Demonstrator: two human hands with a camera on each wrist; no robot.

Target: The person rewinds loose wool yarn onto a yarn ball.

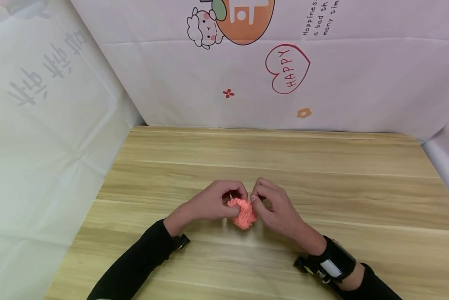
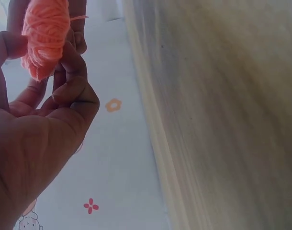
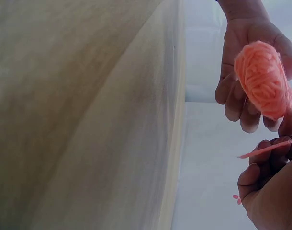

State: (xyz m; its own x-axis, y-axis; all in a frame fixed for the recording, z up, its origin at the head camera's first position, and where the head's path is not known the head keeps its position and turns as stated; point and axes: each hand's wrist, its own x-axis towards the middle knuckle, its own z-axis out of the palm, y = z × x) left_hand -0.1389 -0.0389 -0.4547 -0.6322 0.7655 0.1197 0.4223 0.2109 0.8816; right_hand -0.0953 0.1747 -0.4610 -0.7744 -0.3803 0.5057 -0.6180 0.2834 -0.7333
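Note:
A small ball of coral-pink yarn [image 1: 243,214] is held up over the wooden table, between the two hands. My left hand [image 1: 218,202] grips it from the left, thumb on the near side and fingers behind. At the ball's right side, my right hand [image 1: 278,208] pinches the yarn's loose strand. In the right wrist view a short yarn end [image 3: 263,150] pokes out from the curled right fingers, with the wound ball [image 3: 263,79] just above. The left wrist view shows the ball [image 2: 45,36] between the left thumb and fingers, the right hand partly hidden behind it.
The wood-grain table [image 1: 269,162] spreads out around both hands. White printed cloth [image 1: 164,83] stands along its back edge, and more white cloth [image 1: 41,166] hangs at the left. A black strap with a device [image 1: 333,260] circles the right wrist.

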